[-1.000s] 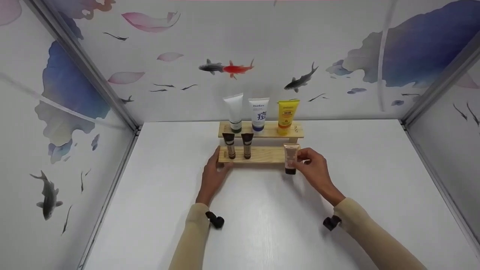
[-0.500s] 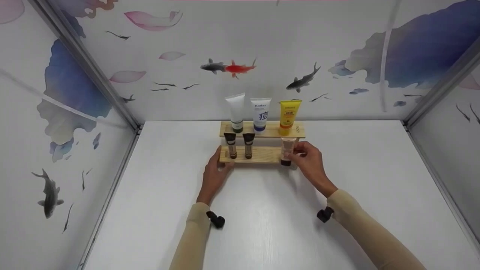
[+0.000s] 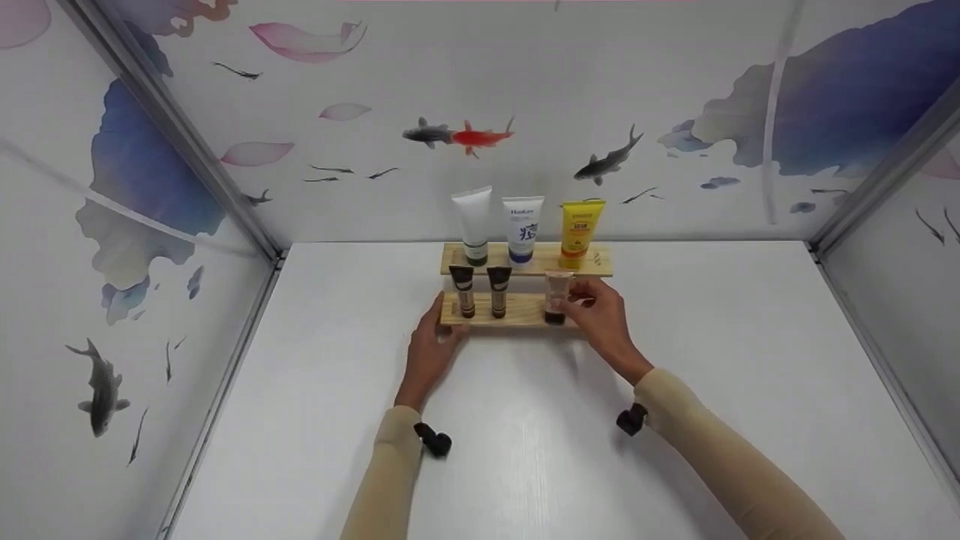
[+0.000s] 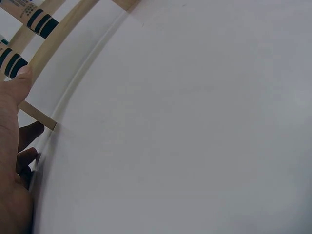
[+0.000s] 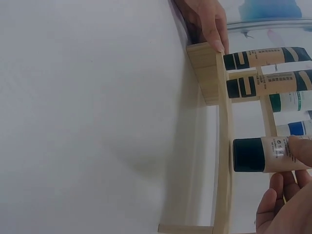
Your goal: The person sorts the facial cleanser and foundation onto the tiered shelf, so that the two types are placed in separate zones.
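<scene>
My right hand [image 3: 606,324] pinches a small beige cosmetic tube [image 3: 556,294], with its black cap down, at the right part of the lower step of a two-step wooden rack [image 3: 522,307]. In the right wrist view, the black cap [image 5: 248,155] is right at the shelf's edge. My left hand [image 3: 430,358] holds the rack's left end, and its thumb [image 4: 22,80] lies at the front edge. Two dark-capped slim tubes, a left one [image 3: 464,294] and a right one [image 3: 498,294], stand on the left of that lower step.
On the upper step stand a white tube [image 3: 472,221], a white-and-blue tube [image 3: 522,225] and a yellow tube [image 3: 579,229]. The rack sits on a white table [image 3: 510,442], close to the printed back wall [image 3: 540,90]. Metal-framed side panels flank the table.
My right hand has moved left and slightly away from me, bringing the beige tube from in front of the rack's right end to over the lower step. The left hand keeps its hold.
</scene>
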Demonstrator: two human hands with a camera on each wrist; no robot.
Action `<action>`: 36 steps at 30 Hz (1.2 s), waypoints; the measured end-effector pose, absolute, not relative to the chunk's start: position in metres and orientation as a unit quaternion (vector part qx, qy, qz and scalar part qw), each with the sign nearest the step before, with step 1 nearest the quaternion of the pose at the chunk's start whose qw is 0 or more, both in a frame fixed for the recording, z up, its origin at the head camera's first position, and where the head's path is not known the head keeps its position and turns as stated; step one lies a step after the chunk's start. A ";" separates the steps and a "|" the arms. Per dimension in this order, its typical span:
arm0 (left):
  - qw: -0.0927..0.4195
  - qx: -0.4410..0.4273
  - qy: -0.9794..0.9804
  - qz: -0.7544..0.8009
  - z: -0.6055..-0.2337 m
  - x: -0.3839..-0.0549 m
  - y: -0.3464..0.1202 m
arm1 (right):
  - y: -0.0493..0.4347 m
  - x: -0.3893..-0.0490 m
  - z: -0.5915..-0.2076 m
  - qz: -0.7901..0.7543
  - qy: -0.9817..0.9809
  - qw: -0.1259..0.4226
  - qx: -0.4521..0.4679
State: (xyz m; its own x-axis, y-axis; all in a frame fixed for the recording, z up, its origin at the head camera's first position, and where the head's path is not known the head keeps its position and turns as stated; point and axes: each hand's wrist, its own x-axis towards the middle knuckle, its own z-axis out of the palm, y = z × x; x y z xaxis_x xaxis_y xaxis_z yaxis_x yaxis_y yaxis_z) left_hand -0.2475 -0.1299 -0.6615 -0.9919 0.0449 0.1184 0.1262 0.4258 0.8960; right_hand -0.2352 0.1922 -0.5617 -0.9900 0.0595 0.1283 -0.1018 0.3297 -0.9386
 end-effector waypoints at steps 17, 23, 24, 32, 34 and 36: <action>0.046 -0.057 -0.848 -0.525 -0.662 -0.249 -0.129 | 0.174 -0.244 -0.566 0.594 -0.800 0.077 0.035; 0.038 -0.054 -0.845 -0.530 -0.661 -0.249 -0.130 | 0.173 -0.244 -0.568 0.598 -0.798 0.071 0.030; 0.036 -0.053 -0.844 -0.533 -0.661 -0.249 -0.130 | 0.173 -0.244 -0.568 0.597 -0.798 0.070 0.030; 0.029 -0.045 -0.840 -0.540 -0.660 -0.249 -0.130 | 0.175 -0.241 -0.568 0.591 -0.803 0.064 0.038; 0.029 -0.041 -0.842 -0.537 -0.661 -0.249 -0.129 | 0.176 -0.240 -0.569 0.589 -0.805 0.062 0.041; 0.029 -0.042 -0.845 -0.532 -0.661 -0.249 -0.129 | 0.177 -0.240 -0.570 0.589 -0.804 0.060 0.045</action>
State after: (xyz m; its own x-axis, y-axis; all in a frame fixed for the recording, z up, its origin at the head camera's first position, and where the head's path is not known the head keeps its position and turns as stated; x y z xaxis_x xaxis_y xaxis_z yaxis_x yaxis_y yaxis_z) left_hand -0.2494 -0.1286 -0.6610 -0.9948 0.0392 0.0939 0.1016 0.4309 0.8967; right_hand -0.2401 0.1767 -0.5697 -0.9887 -0.0009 0.1501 -0.1434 0.3014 -0.9427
